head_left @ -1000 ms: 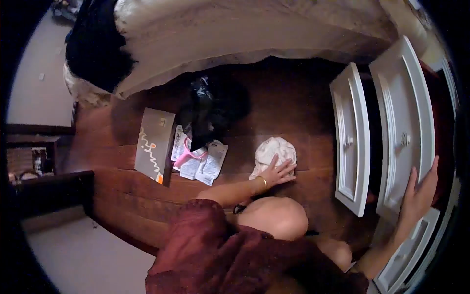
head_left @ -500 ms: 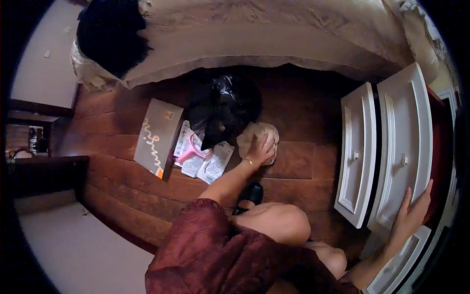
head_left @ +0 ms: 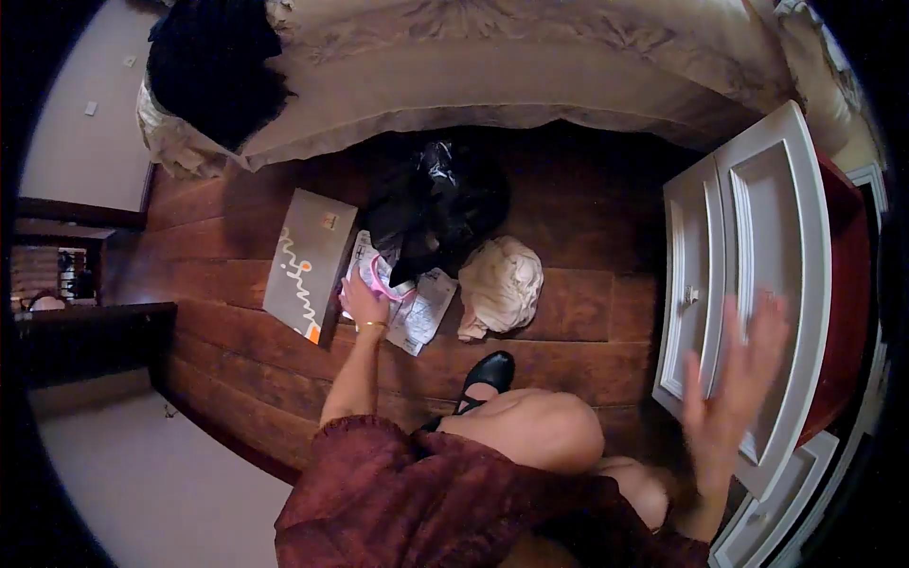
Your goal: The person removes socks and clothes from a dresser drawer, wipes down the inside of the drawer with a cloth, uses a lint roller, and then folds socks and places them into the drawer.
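across dark plank floor (head_left: 576, 308), open room from crumpled cream cloth (head_left: 511, 279) to jutting edges of white drawer fronts (head_left: 765, 227); right hand (head_left: 737, 393) before them, grip released, fingers spread. smooth pink curved thing (head_left: 381, 280) on printed white packets (head_left: 428, 310), partly under left hand (head_left: 364, 300); cannot tell whether clenched or loose. hemming in: flat-sided grey box (head_left: 309, 260) just left, glossy black bag (head_left: 437, 206) just beyond.

Dark cloth (head_left: 216, 80) on pale bedcover (head_left: 530, 85)
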Demonstrator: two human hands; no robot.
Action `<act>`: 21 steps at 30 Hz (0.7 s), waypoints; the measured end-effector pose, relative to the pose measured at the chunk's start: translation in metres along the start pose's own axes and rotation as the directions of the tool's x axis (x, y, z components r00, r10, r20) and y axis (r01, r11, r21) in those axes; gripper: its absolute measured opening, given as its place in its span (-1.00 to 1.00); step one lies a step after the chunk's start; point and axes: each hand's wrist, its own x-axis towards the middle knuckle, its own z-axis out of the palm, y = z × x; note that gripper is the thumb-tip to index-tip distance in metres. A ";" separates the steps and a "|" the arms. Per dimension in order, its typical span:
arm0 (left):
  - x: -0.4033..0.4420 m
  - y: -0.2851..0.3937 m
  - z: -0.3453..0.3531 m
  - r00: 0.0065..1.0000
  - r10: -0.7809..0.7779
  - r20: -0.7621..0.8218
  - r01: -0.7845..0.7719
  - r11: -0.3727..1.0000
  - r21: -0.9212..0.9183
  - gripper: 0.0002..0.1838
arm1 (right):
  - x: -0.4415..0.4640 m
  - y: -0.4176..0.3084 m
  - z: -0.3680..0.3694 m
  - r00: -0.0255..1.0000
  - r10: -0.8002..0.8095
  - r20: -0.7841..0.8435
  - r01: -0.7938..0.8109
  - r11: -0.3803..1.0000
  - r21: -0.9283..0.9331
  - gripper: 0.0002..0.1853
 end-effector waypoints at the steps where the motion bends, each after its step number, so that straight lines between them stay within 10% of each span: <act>1: 0.007 -0.009 -0.007 0.946 -0.091 0.311 0.096 0.995 0.000 -0.44 | 0.006 -0.011 0.008 0.996 -0.053 0.065 0.047 0.995 0.085 -0.32; 2: 0.014 -0.018 -0.010 0.792 -0.165 0.588 0.185 0.982 0.027 -0.45 | 0.011 -0.019 0.017 0.986 -0.110 0.123 0.088 0.982 0.169 -0.30; 5: 0.016 -0.041 -0.002 0.734 -0.005 0.679 0.055 0.997 -0.052 -0.56 | 0.020 -0.031 0.055 0.959 -0.234 0.156 0.172 0.927 0.333 -0.33; 8: -0.013 -0.049 -0.024 0.829 0.125 0.545 0.121 0.911 -0.393 -0.64 | 0.018 -0.029 0.085 0.949 -0.263 0.175 0.173 0.896 0.408 -0.35; 9: -0.025 -0.052 -0.028 0.946 0.238 0.221 -0.110 0.875 -0.471 -0.69 | 0.015 -0.028 0.095 0.952 -0.255 0.169 0.168 0.898 0.406 -0.35; 11: -0.043 -0.055 -0.056 0.786 0.018 0.618 0.501 0.567 -0.654 -0.69 | 0.003 -0.024 0.114 0.944 -0.253 0.210 0.123 0.865 0.486 -0.36; 13: -0.044 -0.044 -0.088 0.450 0.112 0.886 0.876 0.134 -0.463 -0.66 | -0.009 -0.022 0.132 0.921 -0.272 0.278 0.064 0.811 0.581 -0.38; 16: -0.052 0.004 -0.134 0.088 0.477 0.874 0.982 -0.190 0.005 -0.62 | -0.017 -0.036 0.146 0.805 -0.247 0.539 -0.395 0.457 0.797 -0.35; 21: -0.043 0.137 -0.160 0.111 0.944 0.310 0.894 -0.231 0.385 -0.61 | -0.008 -0.066 0.161 0.737 -0.494 0.461 -0.609 -0.190 0.770 -0.15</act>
